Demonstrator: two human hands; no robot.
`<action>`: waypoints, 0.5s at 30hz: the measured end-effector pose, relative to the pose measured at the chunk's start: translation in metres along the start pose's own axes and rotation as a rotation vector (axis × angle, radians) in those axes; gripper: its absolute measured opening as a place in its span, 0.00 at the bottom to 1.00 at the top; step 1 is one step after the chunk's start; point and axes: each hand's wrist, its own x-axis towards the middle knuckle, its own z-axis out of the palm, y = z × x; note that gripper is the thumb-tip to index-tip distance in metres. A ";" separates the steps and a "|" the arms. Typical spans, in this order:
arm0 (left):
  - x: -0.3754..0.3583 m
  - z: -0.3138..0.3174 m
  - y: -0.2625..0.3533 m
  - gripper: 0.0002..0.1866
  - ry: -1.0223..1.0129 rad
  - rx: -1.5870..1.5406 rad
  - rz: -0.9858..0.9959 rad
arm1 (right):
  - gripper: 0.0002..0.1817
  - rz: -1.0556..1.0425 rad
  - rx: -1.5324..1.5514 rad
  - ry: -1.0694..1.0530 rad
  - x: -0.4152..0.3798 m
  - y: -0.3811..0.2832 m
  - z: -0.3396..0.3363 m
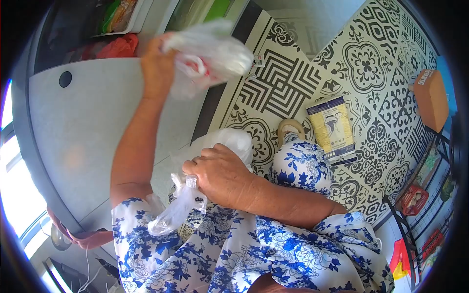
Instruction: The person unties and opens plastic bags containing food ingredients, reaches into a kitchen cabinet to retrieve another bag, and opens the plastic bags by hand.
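My left hand (159, 61), reached out at the upper left, is closed on a clear plastic bag (215, 56) with white and red showing in it. The bag is blurred, and its contents cannot be made out. Close to my body, my right hand (220, 173) grips the gathered neck of another translucent white plastic bag (238, 144). The crumpled top of this bag sticks out below my fist, while its fuller part lies beyond the knuckles. What it holds is hidden.
An open refrigerator drawer (119, 22) with packaged food and a red bag (117, 47) is at the upper left. A yellow package (333, 126) lies on the patterned floor (364, 63) near my foot. A black wire rack (415, 234) with a red basket (414, 200) stands at right.
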 end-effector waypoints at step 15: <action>-0.175 0.111 -0.128 0.14 -0.092 -0.261 -0.805 | 0.07 0.022 -0.059 -0.147 0.001 0.003 0.013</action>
